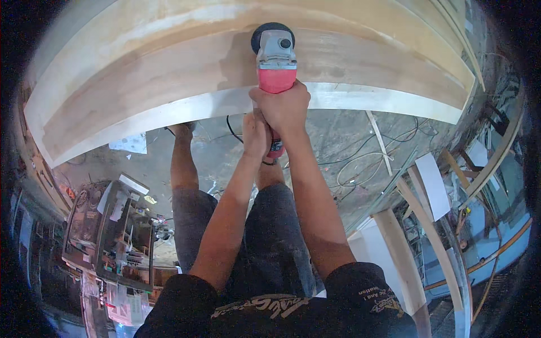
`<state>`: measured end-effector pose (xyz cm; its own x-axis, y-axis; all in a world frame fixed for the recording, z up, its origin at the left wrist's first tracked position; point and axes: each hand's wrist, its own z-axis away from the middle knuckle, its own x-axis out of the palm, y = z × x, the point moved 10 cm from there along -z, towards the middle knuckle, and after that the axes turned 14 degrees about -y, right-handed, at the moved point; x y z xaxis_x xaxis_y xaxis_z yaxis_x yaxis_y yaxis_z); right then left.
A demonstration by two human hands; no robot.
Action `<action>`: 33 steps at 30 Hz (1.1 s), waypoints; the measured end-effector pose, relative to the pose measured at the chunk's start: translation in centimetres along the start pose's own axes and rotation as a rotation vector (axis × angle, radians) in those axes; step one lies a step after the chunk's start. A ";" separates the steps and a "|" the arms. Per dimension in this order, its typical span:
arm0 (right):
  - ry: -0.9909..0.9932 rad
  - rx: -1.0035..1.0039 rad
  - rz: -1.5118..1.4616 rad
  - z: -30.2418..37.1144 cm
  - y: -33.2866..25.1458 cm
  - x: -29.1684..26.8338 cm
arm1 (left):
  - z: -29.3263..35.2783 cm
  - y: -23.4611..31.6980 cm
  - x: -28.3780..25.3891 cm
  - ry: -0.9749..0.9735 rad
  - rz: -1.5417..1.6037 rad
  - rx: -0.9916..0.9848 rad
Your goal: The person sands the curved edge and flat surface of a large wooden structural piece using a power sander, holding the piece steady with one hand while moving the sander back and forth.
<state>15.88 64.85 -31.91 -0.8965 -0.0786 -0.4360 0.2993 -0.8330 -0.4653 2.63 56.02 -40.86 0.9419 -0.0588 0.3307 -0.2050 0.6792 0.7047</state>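
A red and grey angle grinder (276, 80) points away from me, its round black disc (273, 30) lying at the surface of a broad wooden panel (152, 70). Whether the disc touches the wood or spins, I cannot tell. My right hand (285, 110) is wrapped around the red body just behind the grey head. Closer to me, my left hand (256, 134) is closed around the rear part of the tool, next to my right wrist. The panel shows brown and yellowish patches, with a white strip (372, 97) along its near edge.
Cables (360, 163) trail over the grey floor right of my legs. A cluttered shelf unit (121, 242) stands at the lower left. Wooden strips and boards (428, 225) lean at the right. A pale sheet (128, 143) lies on the floor at left.
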 end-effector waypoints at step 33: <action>0.104 0.032 -0.002 -2.2 5.8 -9.3 | -1.2 -2.5 11.0 -0.158 0.010 0.026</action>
<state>26.65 61.97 -32.30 -0.8576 -0.0210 -0.5139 0.2859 -0.8501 -0.4423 13.80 54.55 -39.73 0.8867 -0.1678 0.4309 -0.2228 0.6616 0.7160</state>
